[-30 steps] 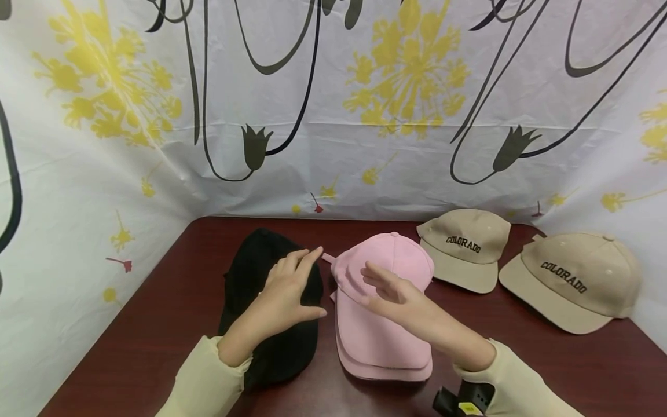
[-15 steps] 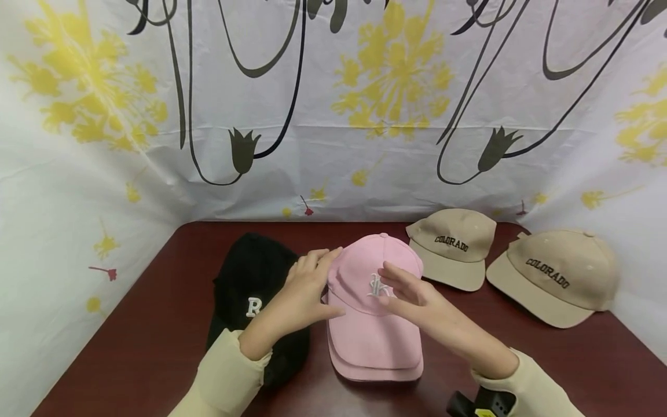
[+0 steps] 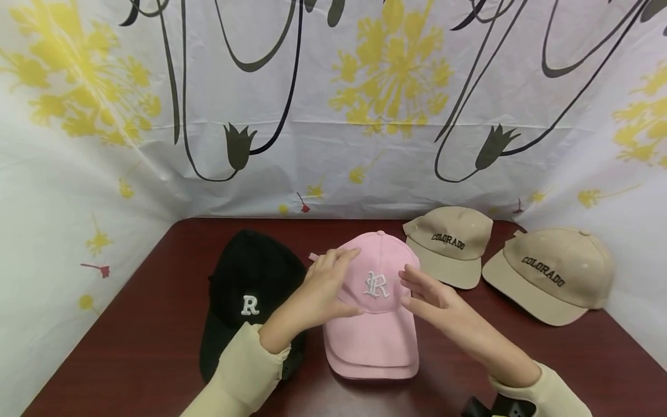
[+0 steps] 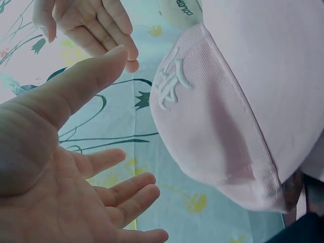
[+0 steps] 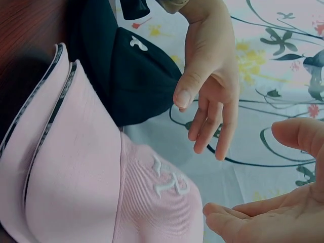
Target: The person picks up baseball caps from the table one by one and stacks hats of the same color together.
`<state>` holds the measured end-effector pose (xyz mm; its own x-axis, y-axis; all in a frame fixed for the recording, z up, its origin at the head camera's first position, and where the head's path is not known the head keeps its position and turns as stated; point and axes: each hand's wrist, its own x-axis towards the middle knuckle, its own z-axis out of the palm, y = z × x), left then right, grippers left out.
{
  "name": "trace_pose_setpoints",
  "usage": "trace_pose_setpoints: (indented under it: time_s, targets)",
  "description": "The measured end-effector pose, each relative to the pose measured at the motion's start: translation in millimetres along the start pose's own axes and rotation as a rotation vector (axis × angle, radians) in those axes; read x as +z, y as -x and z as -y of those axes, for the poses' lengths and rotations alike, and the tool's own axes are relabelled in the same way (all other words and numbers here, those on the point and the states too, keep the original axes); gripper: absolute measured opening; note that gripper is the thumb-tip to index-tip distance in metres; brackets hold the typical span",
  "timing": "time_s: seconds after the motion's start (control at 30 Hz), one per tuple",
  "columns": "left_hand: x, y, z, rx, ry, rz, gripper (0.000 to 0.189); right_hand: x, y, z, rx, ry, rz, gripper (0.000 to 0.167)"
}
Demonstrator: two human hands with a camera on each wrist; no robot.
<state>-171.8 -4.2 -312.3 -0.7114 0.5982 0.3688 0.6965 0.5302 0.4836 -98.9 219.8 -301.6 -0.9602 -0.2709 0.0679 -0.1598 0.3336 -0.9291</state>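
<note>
Two pink caps [image 3: 372,341] lie stacked on the table, their doubled brims toward me; the top one bears a white embroidered R [image 3: 376,285]. My left hand [image 3: 318,292] hangs over the left side of the stack, thumb and fingers spread, holding nothing. At the right side of the crown hovers my right hand [image 3: 438,301], also with parted fingers and nothing in them. The right wrist view shows a gap between the left hand [image 5: 212,86] and the pink crown [image 5: 157,197]. Left of the stack lies a black cap [image 3: 255,260] with a white R, partly covered by my left forearm.
Two beige caps lettered COLORADO, a smaller one [image 3: 450,231] and a larger one [image 3: 560,266], sit at the back right. A dark red table [image 3: 130,336] bears everything. A patterned white cloth [image 3: 312,174] hangs behind and at both sides.
My left hand has moved right, from over the black cap to the pink stack's left side. The right hand has shifted right, off the middle of the crown, uncovering the R. The caps stay put.
</note>
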Motion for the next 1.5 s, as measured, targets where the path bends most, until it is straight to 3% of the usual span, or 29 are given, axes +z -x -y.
trace_pose_setpoints:
  time_s: [0.33,0.67,1.03,1.5]
  targets:
    - [17.1,-12.6,-8.7,0.038,0.026,0.024,0.088,-13.8,11.9,-11.9,-0.007,-0.021,-0.035,0.063]
    - [29.7,-23.9,-22.8,0.026,-0.054,0.066,0.091,-25.4,23.8,-25.3,0.016,-0.006,-0.078,0.062]
    - [36.4,-35.4,-41.5,0.036,0.004,0.123,0.091,-37.3,34.8,-33.8,0.049,-0.013,-0.119,0.063]
    - [51.0,-56.4,-60.6,0.038,-0.002,0.169,0.090,-59.3,48.3,-44.3,0.089,0.052,-0.177,0.062]
